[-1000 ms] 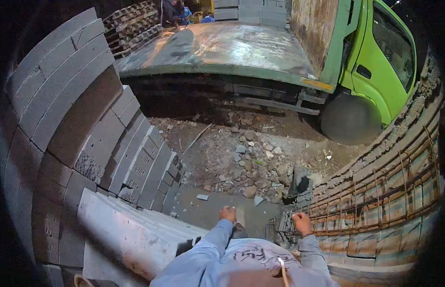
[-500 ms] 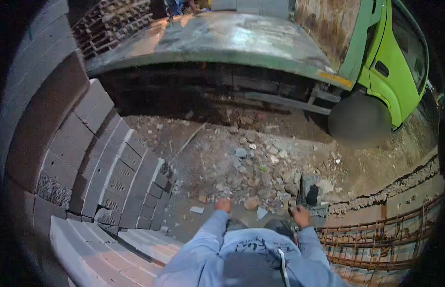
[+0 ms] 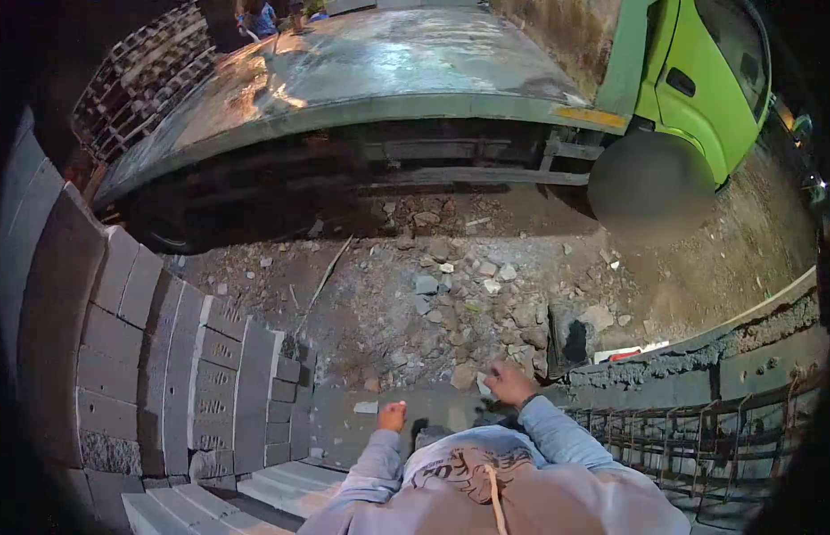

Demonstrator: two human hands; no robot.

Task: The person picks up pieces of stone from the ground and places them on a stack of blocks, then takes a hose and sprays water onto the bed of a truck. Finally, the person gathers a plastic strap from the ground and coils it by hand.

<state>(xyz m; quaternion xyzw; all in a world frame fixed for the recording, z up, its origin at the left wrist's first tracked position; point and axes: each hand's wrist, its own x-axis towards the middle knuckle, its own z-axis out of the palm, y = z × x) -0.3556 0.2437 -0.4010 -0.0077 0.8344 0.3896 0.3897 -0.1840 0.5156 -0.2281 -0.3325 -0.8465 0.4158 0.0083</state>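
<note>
My left hand [image 3: 392,415] hangs in front of my body with its fingers curled in; I make out nothing held in it. A pale flat chip [image 3: 366,407] lies on the ground just left of it. My right hand [image 3: 511,382] is farther forward, fingers loosely bent and apart, holding nothing visible. Behind its fingertips, a pale stone [image 3: 483,384] lies on the ground beside a brownish stone [image 3: 463,375]. Both forearms are in light blue-grey sleeves. Stacked grey blocks [image 3: 214,392] stand to my left, touched by neither hand.
A flatbed truck [image 3: 388,105] with a green cab [image 3: 714,89] stands across the front. Rubble [image 3: 433,294] covers the ground before it. To the right are a rough-topped low wall [image 3: 763,343] and a rebar cage [image 3: 682,446]. Pallets [image 3: 147,76] and a person [image 3: 263,20] are far left.
My view has shifted, so the truck sits farther left and more of its bed shows. My right hand has moved forward and inward. My left hand has shifted slightly left and down in view.
</note>
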